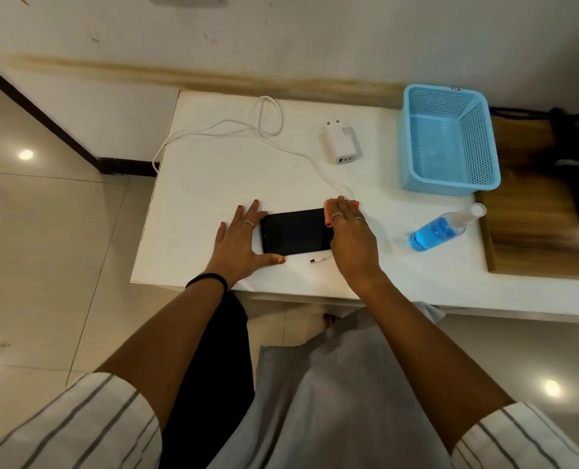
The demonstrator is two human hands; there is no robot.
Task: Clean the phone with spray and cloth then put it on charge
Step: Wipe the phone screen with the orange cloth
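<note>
Right now the flat black glass phone [294, 231] lies between my hands, long axis running left to right. My left hand [237, 240] brackets its left end, fingers spread; my right hand [350, 231] rests flat over its right end, nearer the white cable plug [320, 259]. Neither hand grips it.

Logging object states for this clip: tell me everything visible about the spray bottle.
The spray bottle is small, clear and looks plastic, roughly half full of blue liquid, with a clear cap over its nozzle. It lies on its side on the white table, cap pointing toward the far right, in front of the blue basket. Neither hand touches it.
</note>
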